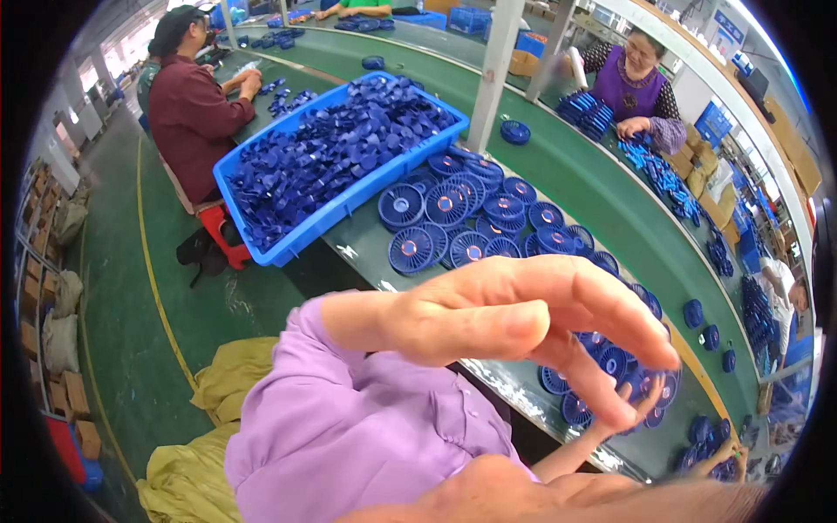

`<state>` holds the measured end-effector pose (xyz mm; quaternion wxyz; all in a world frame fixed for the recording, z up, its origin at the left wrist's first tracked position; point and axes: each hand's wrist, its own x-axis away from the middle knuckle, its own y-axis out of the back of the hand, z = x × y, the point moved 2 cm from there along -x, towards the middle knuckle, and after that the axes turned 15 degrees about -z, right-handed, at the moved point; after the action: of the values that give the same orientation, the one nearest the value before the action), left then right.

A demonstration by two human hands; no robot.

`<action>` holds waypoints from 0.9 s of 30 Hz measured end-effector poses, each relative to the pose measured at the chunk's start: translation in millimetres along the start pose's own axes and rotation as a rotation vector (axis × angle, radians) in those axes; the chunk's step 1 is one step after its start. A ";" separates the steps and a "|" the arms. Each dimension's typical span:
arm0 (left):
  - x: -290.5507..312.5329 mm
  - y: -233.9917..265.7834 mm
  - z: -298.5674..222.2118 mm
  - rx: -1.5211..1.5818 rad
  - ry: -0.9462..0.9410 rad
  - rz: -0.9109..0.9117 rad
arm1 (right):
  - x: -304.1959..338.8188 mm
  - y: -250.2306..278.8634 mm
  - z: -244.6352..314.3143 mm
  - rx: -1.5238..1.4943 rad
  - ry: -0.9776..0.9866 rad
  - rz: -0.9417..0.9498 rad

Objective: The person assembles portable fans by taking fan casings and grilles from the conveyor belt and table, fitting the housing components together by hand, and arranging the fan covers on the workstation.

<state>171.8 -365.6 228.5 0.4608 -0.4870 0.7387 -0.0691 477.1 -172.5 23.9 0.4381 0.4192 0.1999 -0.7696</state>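
Note:
Close in front of me, my left hand (488, 318) is raised above the table edge, its lilac sleeve (340, 418) coming up from below. The fingers curve forward with the thumb apart, and nothing shows between them. Beyond and below it, my right hand (629, 418) reaches over the table, partly covered by the left fingertips. Its visible fingers are stretched apart beside blue round slotted covers (613, 362); whether they touch one is hidden. More of these covers (446, 205) lie in overlapping piles on the worktable, several with a copper-coloured centre.
A large blue tray (283, 253) heaped with small dark-blue parts stands at the left. Behind the covers runs a green conveyor belt (602, 183) with a white post (495, 78). Co-workers sit left (196, 105) and across (636, 87); another person's hand (724, 458) is lower right. Yellow sacks (196, 466) lie lower left.

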 end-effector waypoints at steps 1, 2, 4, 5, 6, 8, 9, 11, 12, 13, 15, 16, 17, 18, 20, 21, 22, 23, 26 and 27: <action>-2.8 0.7 2.1 0.045 -0.015 0.085 | 11.3 3.1 -20.5 0.010 -0.022 -0.023; 1.7 -1.9 2.0 0.042 -0.014 0.075 | 5.7 -10.1 12.6 -0.065 0.028 -0.001; 8.0 -21.4 -17.1 0.170 0.218 -0.124 | 6.0 -20.3 34.9 -0.096 -0.001 0.062; 8.4 -19.1 -11.8 0.205 0.224 -0.111 | 8.8 -26.8 38.1 -0.128 0.001 0.046; 19.1 -16.5 -16.9 0.234 0.212 -0.092 | 9.1 -31.3 43.0 -0.172 -0.020 0.085; 27.3 -10.1 -18.4 0.281 0.191 -0.061 | 13.1 -37.8 44.1 -0.218 -0.038 0.101; 31.9 -8.3 -19.9 0.297 0.180 -0.050 | 14.4 -39.4 43.5 -0.215 -0.051 0.106; 32.7 2.1 -22.9 0.321 0.156 -0.024 | 13.8 -44.2 50.1 -0.245 -0.054 0.118; 31.7 7.3 -28.5 0.329 0.144 -0.009 | 13.5 -46.5 53.9 -0.261 -0.054 0.127; 34.1 7.3 -30.8 0.334 0.132 0.006 | 13.4 -47.2 60.9 -0.266 -0.055 0.145; 37.5 5.8 -36.1 0.322 0.095 0.040 | 9.8 -57.0 72.6 -0.291 -0.020 0.165; 35.2 9.0 -41.6 0.316 0.076 0.058 | 17.8 -59.3 55.3 -0.288 -0.057 0.179; 23.3 15.3 -39.7 0.310 0.056 0.077 | 16.7 -64.1 55.5 -0.305 -0.046 0.195; 21.9 16.6 -40.0 0.293 0.034 0.087 | 14.2 -72.1 63.8 -0.335 -0.041 0.215; 11.8 15.5 -30.6 0.253 -0.022 0.090 | 14.9 -82.4 77.9 -0.366 -0.064 0.237; 17.6 12.9 -30.6 0.247 -0.043 0.084 | 17.8 -85.4 80.4 -0.381 -0.071 0.253; 6.2 20.3 -24.9 0.243 -0.064 0.077 | 17.5 -91.0 84.4 -0.393 -0.040 0.264; -11.8 34.5 -18.4 0.269 -0.067 0.077 | 18.9 -93.5 83.9 -0.370 -0.053 0.268; -17.7 42.6 -11.9 0.265 -0.120 0.049 | 22.8 -110.5 89.5 -0.457 -0.081 0.281; -26.3 45.4 -2.9 0.263 -0.144 0.040 | 23.6 -117.3 90.6 -0.464 -0.087 0.299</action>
<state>142.5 -322.7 221.3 0.5738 -0.4113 0.6978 -0.1209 329.5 -182.7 49.0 0.6394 0.2989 0.2877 -0.6473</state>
